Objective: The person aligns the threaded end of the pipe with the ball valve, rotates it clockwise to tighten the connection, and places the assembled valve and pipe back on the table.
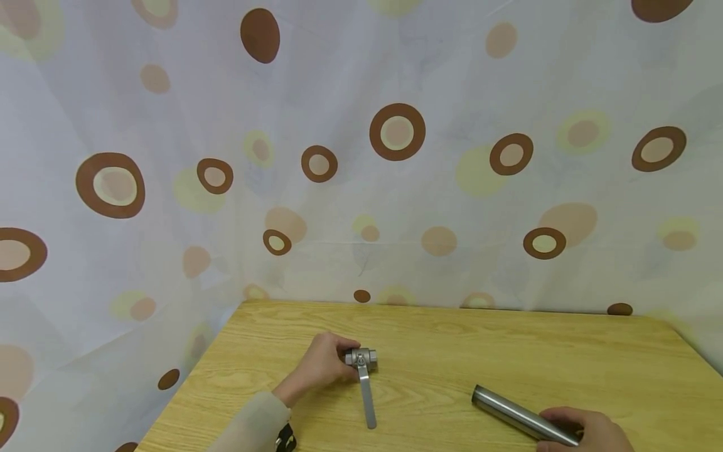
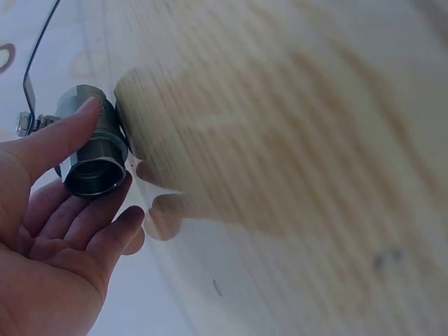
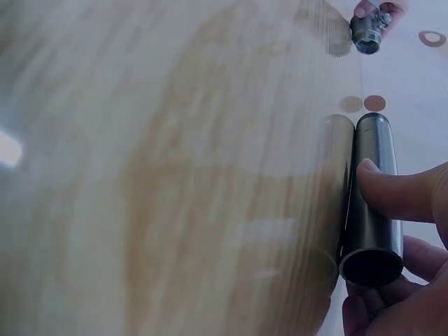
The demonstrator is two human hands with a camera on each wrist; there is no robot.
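A metal ball valve [image 1: 361, 359] with a long flat lever handle [image 1: 367, 398] sits on the wooden table, left of its middle. My left hand [image 1: 323, 365] grips its body from the left, thumb on one side and fingers on the other. The left wrist view shows the open threaded end of the valve body [image 2: 94, 171] beside the thumb. Toward the front right, my right hand [image 1: 590, 430] holds a steel pipe [image 1: 514, 414] near its close end. In the right wrist view the hollow pipe [image 3: 378, 196] lies along the tabletop between thumb and fingers.
The wood-grain table [image 1: 429, 339] has a glossy, reflecting surface. A white curtain [image 1: 339, 81] patterned with brown, peach and yellow circles hangs behind it and along the left side. A dark band [image 1: 286, 438] shows at my left wrist.
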